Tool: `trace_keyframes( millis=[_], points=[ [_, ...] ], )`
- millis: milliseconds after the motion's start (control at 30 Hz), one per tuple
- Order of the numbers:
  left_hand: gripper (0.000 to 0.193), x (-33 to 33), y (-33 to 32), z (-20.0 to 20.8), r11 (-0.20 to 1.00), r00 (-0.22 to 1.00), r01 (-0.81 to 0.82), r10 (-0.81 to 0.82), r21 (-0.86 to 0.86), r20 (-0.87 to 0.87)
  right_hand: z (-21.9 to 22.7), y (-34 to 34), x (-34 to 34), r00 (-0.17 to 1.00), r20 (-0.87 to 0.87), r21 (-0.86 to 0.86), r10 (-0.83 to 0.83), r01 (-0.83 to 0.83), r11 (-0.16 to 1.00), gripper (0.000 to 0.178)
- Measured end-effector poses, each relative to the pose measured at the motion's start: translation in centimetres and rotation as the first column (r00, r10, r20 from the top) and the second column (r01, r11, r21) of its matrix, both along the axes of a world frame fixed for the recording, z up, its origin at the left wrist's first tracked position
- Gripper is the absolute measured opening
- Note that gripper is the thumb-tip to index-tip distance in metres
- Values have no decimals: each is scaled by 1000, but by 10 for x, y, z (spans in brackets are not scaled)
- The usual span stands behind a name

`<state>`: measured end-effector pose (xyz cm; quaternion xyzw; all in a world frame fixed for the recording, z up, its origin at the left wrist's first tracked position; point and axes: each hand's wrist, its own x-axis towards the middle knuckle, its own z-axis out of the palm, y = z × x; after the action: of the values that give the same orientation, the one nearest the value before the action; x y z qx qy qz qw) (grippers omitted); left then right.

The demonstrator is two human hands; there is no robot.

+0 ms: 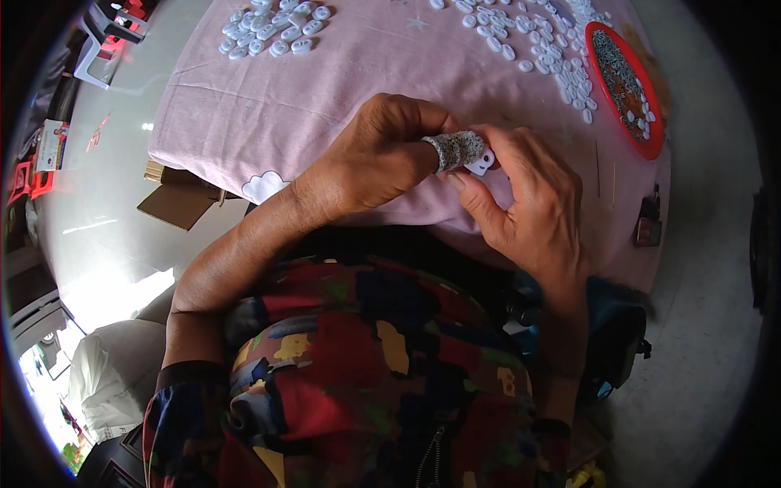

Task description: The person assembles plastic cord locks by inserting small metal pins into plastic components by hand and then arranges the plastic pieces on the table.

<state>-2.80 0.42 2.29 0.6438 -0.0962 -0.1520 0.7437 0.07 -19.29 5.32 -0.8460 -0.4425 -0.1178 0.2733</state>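
My left hand and my right hand meet above the pink cloth, fingers closed around a small white plastic piece with holes. A speckled grey knitted sleeve covers one digit of my left hand, right beside the piece. The right thumb presses near its lower edge, and the right index finger curls over from above. Part of the piece is hidden by the fingers. Any smaller part between the fingertips is too hidden to make out.
A pile of white oval pieces lies at the far left, with many more scattered at the far right. The red oval tray holds small metal parts and some white pieces. Near the right edge are a thin rod and a small dark object.
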Motion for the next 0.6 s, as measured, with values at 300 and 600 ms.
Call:
trace_keyframes(
  millis=[300,600],
  points=[
    [10,1,0,1,998,994,-46,41,51,100,-1,-2,5,999,9,-146,42,-40,988,27],
    [9,-1,-2,0,994,987,-78,67,71,147,4,-4,6,996,-90,-255,18,-40,966,30]
  ],
)
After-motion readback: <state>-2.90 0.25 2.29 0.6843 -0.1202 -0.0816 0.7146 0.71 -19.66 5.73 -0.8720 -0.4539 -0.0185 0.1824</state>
